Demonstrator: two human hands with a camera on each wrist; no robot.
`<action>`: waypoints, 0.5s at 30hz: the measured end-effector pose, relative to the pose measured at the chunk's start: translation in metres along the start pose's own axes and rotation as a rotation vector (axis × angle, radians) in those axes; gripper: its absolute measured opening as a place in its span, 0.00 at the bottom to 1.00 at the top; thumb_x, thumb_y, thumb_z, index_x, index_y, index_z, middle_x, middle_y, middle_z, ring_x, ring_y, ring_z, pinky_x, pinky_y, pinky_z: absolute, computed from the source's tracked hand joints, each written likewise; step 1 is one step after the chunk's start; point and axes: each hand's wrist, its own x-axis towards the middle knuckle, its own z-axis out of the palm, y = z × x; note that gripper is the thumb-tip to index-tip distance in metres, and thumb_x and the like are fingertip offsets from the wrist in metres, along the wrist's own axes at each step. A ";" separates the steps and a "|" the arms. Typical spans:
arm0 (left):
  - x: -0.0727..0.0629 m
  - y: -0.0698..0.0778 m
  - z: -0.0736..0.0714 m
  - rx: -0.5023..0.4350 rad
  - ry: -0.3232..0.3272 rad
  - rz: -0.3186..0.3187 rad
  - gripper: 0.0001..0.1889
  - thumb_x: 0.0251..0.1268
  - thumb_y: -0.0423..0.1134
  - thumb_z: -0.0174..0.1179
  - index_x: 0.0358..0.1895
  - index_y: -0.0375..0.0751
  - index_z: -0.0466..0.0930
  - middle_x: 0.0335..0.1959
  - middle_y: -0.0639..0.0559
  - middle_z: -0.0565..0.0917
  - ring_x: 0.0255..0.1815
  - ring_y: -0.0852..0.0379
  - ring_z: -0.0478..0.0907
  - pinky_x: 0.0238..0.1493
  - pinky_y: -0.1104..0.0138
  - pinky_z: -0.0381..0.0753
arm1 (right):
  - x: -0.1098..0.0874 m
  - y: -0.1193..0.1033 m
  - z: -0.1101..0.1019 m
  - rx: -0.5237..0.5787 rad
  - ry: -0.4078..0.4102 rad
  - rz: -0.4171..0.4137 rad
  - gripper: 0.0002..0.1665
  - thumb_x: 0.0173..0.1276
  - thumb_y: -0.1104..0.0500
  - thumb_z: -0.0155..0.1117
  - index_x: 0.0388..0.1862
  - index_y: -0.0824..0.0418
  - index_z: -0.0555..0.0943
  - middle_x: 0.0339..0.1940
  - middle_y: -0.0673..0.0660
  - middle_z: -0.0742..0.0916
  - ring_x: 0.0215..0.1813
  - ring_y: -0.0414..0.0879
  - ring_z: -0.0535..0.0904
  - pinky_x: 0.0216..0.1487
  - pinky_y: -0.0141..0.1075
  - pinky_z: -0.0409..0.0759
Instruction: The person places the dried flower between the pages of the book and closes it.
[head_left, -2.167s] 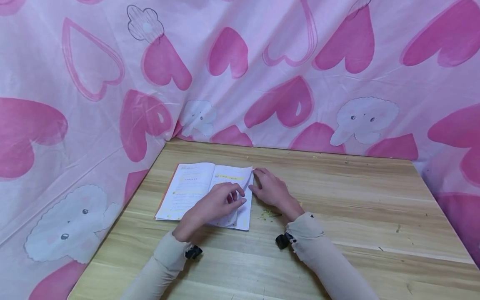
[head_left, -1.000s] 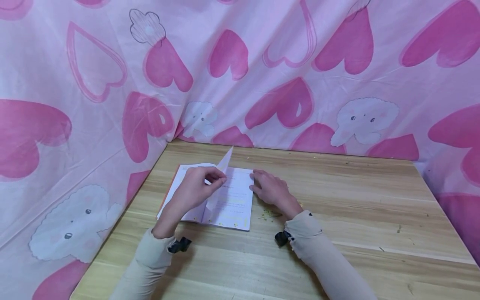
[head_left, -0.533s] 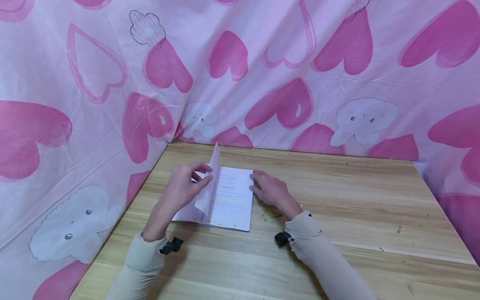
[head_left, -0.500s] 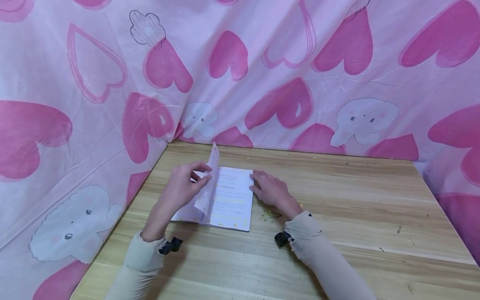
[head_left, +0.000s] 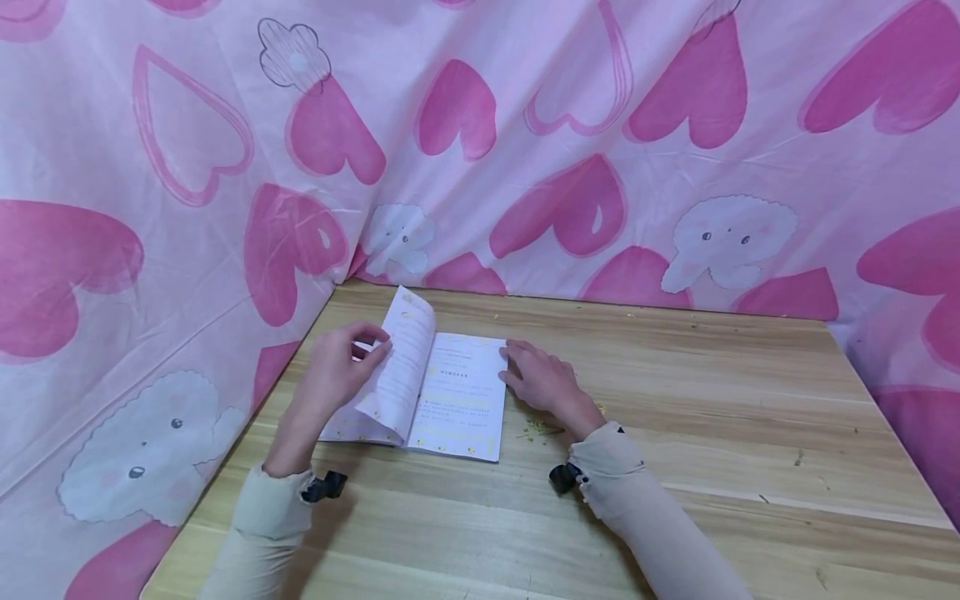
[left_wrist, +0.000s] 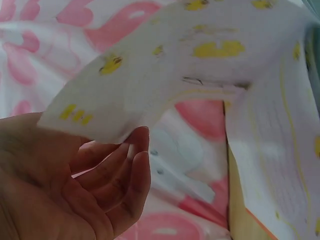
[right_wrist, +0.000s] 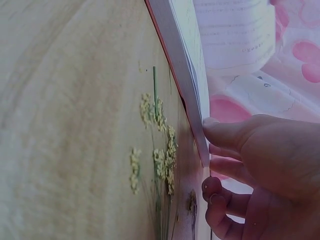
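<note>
An open book [head_left: 465,400], its white pages printed with text and small yellow pictures, lies on the wooden table. My left hand [head_left: 326,367] pinches the outer edge of a raised page [head_left: 408,350], which curves up over the left half. In the left wrist view, thumb and finger of the left hand [left_wrist: 100,185] meet at the page's corner [left_wrist: 125,95]. At the book's right edge, my right hand [head_left: 543,379] rests with bent fingers. The right wrist view shows the right thumb [right_wrist: 225,132] touching the page edges, with the other fingers beside the book's corner.
Dried yellowish flower sprigs [head_left: 538,429] lie just right of the book, near the right wrist. Small plant bits are scattered over the wooden table [head_left: 712,433]. A pink heart-patterned cloth [head_left: 562,108] hangs along the back and left side.
My left hand has carried the page from the right side up past the spine and over to the left, uncovering the right-hand page. The right hand has stayed at the book's edge.
</note>
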 end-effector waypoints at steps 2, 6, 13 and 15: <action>0.001 -0.008 -0.001 0.002 0.001 -0.005 0.08 0.76 0.37 0.68 0.51 0.39 0.89 0.47 0.39 0.93 0.42 0.44 0.90 0.47 0.53 0.88 | 0.000 0.000 0.000 -0.001 0.001 -0.002 0.34 0.84 0.44 0.61 0.84 0.49 0.70 0.89 0.53 0.68 0.88 0.56 0.64 0.79 0.65 0.70; 0.002 -0.023 0.000 0.012 -0.013 -0.017 0.08 0.75 0.34 0.67 0.52 0.38 0.88 0.47 0.37 0.92 0.40 0.45 0.88 0.45 0.58 0.84 | 0.000 0.000 0.000 0.001 0.002 -0.002 0.34 0.84 0.44 0.61 0.84 0.49 0.70 0.89 0.53 0.68 0.88 0.56 0.64 0.79 0.65 0.70; 0.002 -0.042 0.004 0.064 -0.047 -0.087 0.11 0.75 0.32 0.65 0.55 0.37 0.88 0.52 0.34 0.88 0.41 0.45 0.83 0.43 0.58 0.80 | 0.000 0.000 0.000 0.008 0.000 -0.002 0.35 0.84 0.45 0.61 0.85 0.49 0.70 0.89 0.54 0.68 0.88 0.56 0.64 0.80 0.65 0.69; 0.002 -0.047 0.006 0.085 -0.077 -0.116 0.13 0.76 0.32 0.63 0.58 0.37 0.86 0.54 0.33 0.87 0.44 0.43 0.81 0.44 0.57 0.79 | 0.000 0.000 0.001 0.006 0.004 -0.004 0.35 0.84 0.45 0.62 0.85 0.50 0.70 0.89 0.54 0.68 0.88 0.57 0.64 0.80 0.65 0.69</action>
